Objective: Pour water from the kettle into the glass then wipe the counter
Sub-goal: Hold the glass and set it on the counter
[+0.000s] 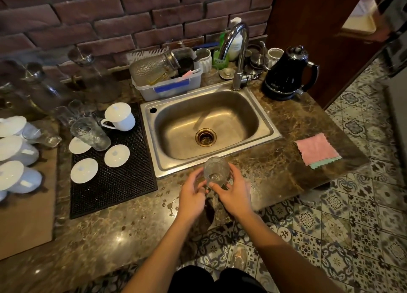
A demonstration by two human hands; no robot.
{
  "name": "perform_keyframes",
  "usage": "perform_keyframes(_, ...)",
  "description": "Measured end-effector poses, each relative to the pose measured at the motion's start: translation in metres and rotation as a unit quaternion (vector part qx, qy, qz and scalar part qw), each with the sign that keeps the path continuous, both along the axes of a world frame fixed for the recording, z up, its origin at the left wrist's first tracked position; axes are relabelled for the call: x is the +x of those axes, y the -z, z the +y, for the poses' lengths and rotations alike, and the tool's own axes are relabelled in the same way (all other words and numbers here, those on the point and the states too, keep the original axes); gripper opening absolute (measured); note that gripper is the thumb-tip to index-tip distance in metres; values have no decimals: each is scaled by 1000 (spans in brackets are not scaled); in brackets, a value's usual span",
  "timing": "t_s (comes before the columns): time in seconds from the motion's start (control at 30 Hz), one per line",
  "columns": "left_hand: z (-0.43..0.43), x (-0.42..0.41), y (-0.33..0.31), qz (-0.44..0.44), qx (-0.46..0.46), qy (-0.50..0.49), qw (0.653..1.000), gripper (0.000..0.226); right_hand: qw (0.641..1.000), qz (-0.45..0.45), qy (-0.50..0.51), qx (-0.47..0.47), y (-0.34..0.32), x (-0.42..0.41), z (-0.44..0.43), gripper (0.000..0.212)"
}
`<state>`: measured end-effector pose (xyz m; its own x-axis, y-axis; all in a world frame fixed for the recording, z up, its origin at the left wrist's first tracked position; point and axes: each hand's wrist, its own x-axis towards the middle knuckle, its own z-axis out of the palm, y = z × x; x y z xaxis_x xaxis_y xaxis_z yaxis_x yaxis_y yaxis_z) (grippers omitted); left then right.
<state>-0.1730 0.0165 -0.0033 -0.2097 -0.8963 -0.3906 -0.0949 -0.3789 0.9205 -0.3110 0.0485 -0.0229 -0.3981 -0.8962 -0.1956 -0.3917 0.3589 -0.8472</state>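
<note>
A clear textured glass [216, 171] stands upright on the marble counter [275, 160] just in front of the sink's front rim. My right hand [232, 195] wraps around its right side and base. My left hand [191, 193] touches its left side with fingers spread. A black electric kettle [288, 74] sits on its base at the counter's back right, handle facing right. A pink cloth with a green edge [316, 150] lies flat on the counter to the right of the sink. Water drops [169, 202] dot the counter left of my hands.
A steel sink [267, 127] with a tall tap [239, 57] fills the middle. A black mat [123, 182] on the left holds lids, a white mug [120, 117] and glasses. A dish tub [171, 87] stands behind. The counter ends at right over patterned floor tiles.
</note>
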Motion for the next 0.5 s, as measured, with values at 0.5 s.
perform_keyframes(0.5,-16,0,-14,-147,-79,14,986,22,997,28,-65,20,-4,-9,4,104)
